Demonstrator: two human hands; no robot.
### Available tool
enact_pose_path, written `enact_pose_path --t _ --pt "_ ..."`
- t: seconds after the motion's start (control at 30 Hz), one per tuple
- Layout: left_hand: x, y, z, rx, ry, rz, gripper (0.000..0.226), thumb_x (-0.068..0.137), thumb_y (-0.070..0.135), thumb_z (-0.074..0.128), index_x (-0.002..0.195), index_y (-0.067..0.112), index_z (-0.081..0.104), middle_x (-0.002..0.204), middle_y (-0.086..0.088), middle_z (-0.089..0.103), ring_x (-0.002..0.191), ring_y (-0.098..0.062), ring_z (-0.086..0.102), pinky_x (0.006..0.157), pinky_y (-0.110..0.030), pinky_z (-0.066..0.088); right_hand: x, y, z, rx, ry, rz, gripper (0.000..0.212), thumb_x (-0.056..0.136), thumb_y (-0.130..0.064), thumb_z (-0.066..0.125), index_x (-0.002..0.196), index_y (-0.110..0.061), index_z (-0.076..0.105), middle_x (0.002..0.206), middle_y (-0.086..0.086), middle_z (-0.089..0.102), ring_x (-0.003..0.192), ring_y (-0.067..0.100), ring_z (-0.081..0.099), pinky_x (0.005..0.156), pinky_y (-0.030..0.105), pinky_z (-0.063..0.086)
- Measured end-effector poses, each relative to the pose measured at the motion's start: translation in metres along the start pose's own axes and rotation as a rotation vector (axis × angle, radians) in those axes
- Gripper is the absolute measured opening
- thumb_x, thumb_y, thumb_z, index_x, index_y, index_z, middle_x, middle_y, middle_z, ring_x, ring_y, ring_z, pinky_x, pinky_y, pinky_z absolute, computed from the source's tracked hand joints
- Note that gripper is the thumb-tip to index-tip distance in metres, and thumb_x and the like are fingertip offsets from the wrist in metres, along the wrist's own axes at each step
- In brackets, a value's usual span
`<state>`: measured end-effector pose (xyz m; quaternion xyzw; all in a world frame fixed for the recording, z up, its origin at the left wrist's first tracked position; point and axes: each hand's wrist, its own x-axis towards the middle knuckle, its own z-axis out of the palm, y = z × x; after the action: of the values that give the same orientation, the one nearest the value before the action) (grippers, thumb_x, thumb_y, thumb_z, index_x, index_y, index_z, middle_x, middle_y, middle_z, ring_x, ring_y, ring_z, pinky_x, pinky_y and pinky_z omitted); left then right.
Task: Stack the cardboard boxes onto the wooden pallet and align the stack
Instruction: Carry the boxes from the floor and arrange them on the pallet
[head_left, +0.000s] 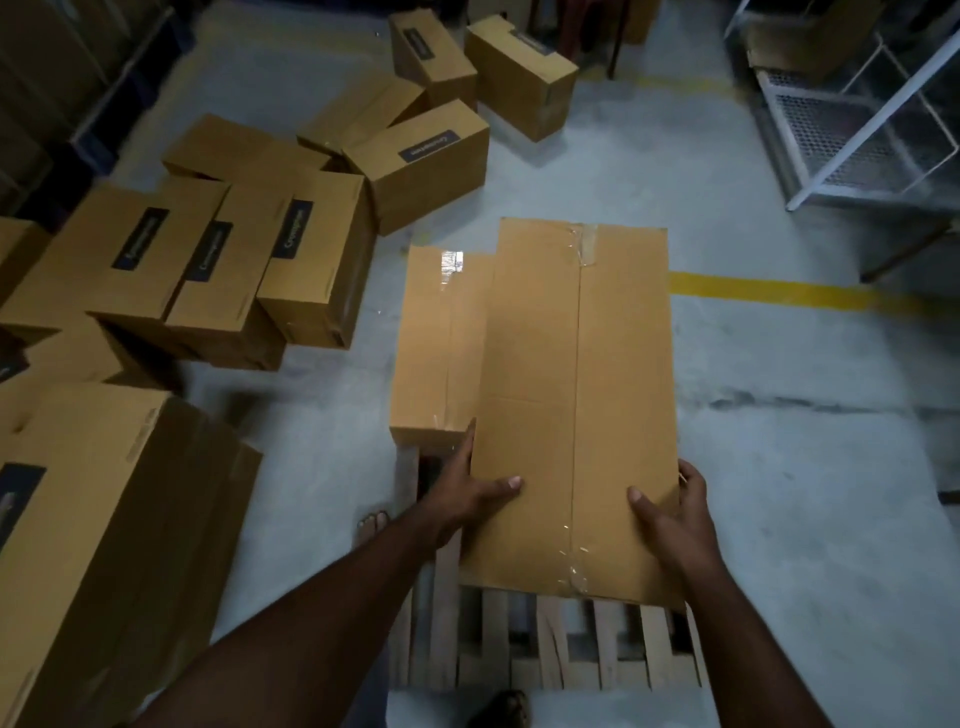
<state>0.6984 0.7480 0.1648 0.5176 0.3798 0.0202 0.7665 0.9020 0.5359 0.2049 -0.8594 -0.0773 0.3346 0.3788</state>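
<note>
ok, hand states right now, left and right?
Left hand: holding the big box at its left edge, thumb on top.
Right hand: holding the same box's right edge.

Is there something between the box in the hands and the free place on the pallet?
Nothing visible blocks it. The large box, held by the left hand and right hand, is above the pallet. A smaller box on the pallet lies along its left side, not underneath as far as shows.

Wooden pallet (524, 649) on grey floor (779, 467) carries two cardboard boxes (571, 389).
</note>
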Motion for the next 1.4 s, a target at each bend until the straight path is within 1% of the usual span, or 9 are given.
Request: enact_pose_path --t 0.17,0.37,0.57,0.63,0.73,0.97,1.13,1.27,1.4 --pt "0.112 0.013 -0.021 0.143 -0.202 -0.028 0.129 0.071 0.030 0.094 0.161 0.048 0.003 0.152 0.010 0.047 0.137 -0.013 0.049 0.113 -0.042 0.046 0.089 -0.023 0.014 -0.114 0.111 -0.003 0.079 0.098 -0.026 0.070 0.163 -0.023 0.023 0.162 0.011 0.040 0.146 0.038 0.041 0.116 0.060 0.039" --pt "0.236 0.006 -0.028 0.180 -0.213 0.005 0.117 0.077 0.016 0.091 0.158 0.044 0.011 0.151 0.010 0.048 0.139 -0.013 0.049 0.111 -0.029 0.047 0.224 -0.011 0.043 -0.126 0.121 0.033 0.081 0.099 -0.025 0.069 0.164 -0.025 0.020 0.163 0.009 0.038 0.147 0.037 0.039 0.119 0.056 0.036" --pt "0.364 -0.037 -0.044 0.234 -0.084 0.088 0.114 0.075 0.029 0.091 0.159 0.047 0.016 0.152 0.007 0.048 0.139 -0.022 0.049 0.110 -0.056 0.048 0.372 0.040 0.100 -0.049 0.133 0.006 0.087 0.097 -0.024 0.072 0.166 -0.026 0.019 0.168 0.005 0.031 0.153 0.032 0.032 0.122 0.048 0.028" --pt "0.390 -0.047 -0.049 0.379 -0.004 0.053 0.117 0.074 0.039 0.091 0.160 0.049 0.012 0.166 0.005 0.028 0.153 -0.032 0.027 0.119 -0.064 0.032 0.405 0.054 0.117 -0.052 0.151 -0.045 0.084 0.096 -0.021 0.073 0.165 -0.020 0.025 0.167 0.008 0.035 0.152 0.031 0.034 0.123 0.046 0.029" --pt "0.422 -0.066 -0.056 0.780 0.174 0.005 0.127 0.073 0.062 0.083 0.162 0.043 -0.005 0.166 0.012 -0.024 0.152 -0.033 -0.028 0.121 -0.060 -0.014 0.440 0.068 0.137 -0.085 0.186 -0.074 0.080 0.098 -0.025 0.071 0.164 -0.021 0.025 0.163 0.010 0.038 0.149 0.033 0.036 0.120 0.050 0.033" --pt "0.455 -0.106 -0.082 1.113 0.165 -0.081 0.128 0.078 0.065 0.077 0.161 0.036 -0.017 0.166 0.001 -0.034 0.149 -0.043 -0.033 0.121 -0.067 -0.012 0.481 0.099 0.190 -0.263 0.119 -0.177 0.087 0.101 -0.028 0.066 0.167 -0.020 0.009 0.173 0.006 0.014 0.157 0.031 0.018 0.126 0.054 0.021" --pt "0.450 -0.111 -0.088 1.192 0.119 -0.057 0.136 0.073 0.074 0.074 0.159 0.035 -0.023 0.162 0.002 -0.040 0.147 -0.041 -0.036 0.120 -0.065 -0.012 0.475 0.112 0.194 -0.532 0.076 -0.224 0.087 0.099 -0.056 0.058 0.165 -0.035 0.004 0.175 -0.001 -0.005 0.159 0.033 0.011 0.123 0.063 0.019" --pt "0.422 -0.129 -0.094 1.385 -0.053 -0.055 0.157 0.057 0.083 0.076 0.151 0.034 -0.040 0.154 0.001 -0.053 0.142 -0.036 -0.045 0.114 -0.064 -0.020 0.426 0.131 0.197 -0.418 0.180 0.007 0.115 0.079 -0.073 0.073 0.163 -0.040 0.002 0.173 -0.001 0.007 0.151 0.041 0.028 0.112 0.064 0.039" --pt "0.405 -0.150 -0.093 1.466 -0.066 -0.063 0.162 0.056 0.075 0.082 0.147 0.033 -0.045 0.152 0.003 -0.055 0.144 -0.037 -0.044 0.114 -0.068 -0.017 0.406 0.144 0.197 -0.401 0.147 0.020 0.120 0.074 -0.067 0.081 0.165 -0.036 0.008 0.166 0.008 0.024 0.143 0.043 0.038 0.106 0.059 0.044"
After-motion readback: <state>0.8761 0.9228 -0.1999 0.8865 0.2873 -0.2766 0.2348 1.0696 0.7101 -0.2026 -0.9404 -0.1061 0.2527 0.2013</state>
